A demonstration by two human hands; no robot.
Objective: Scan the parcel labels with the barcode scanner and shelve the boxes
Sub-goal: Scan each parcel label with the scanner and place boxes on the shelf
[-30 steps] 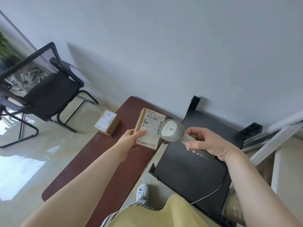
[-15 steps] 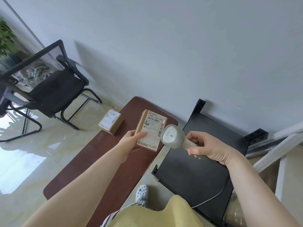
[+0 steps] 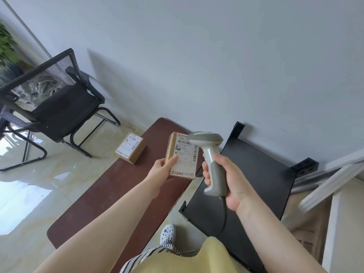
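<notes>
Scanner point(image 3: 211, 160) stands nearly upright in the right hand point(image 3: 230, 180), fingers wrapped round its grey grip, its long axis running from the butt near the palm up to the head. The head point(image 3: 205, 137) tips over to the left, facing the label and overlapping the label's upper right corner. A cable point(image 3: 224, 215) hangs from the butt down toward the body.

The left hand point(image 3: 160, 170) grasps a box point(image 3: 182, 155) from below, thumb pressed on the white label point(image 3: 185, 156), fingers hidden behind. The box is held in the air over the far part of the bench, long axis running away from the person, label turned up toward the camera, barcode lines near its top and right edge.

A second box point(image 3: 131, 147) lies flat at the bench's far left edge, label up, well apart from the held one.

The bench point(image 3: 110, 194) is long, dark red-brown, running from the person to a grey wall point(image 3: 216, 56). Just right of it is a black shelf point(image 3: 256, 184) with raised corner brackets. The floor point(image 3: 29, 194) is glossy pale tile with window glare.

A black mesh chair point(image 3: 53, 107) stands at left, with green leaves point(image 3: 6, 44) behind it. White bars point(image 3: 334, 178) lean at the right edge. A white shoe point(image 3: 167, 232) shows between bench and shelf.
</notes>
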